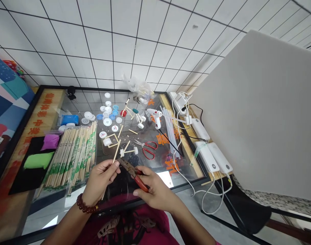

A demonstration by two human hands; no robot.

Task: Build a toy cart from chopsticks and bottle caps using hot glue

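My left hand (101, 177) pinches a thin wooden stick (117, 151) that points up and away from me. My right hand (154, 189) is wrapped round the red handles of rusty pliers (131, 169), whose jaws lie beside the stick near my left fingertips. Whether the jaws touch the stick I cannot tell. Just beyond the hands are a stick frame with white caps (110, 140) and short stick pieces with white ends (129, 151). Red-handled scissors (148, 148) lie to the right of these.
Bundled wrapped chopsticks (71, 154) lie left, beside green (37, 160) and purple packs (50, 142). White and blue bottle caps (108, 109) spread farther back. A white glue gun (155, 116), clear glue sticks (171, 131) and white power adapters (206, 156) with cables occupy the right side.
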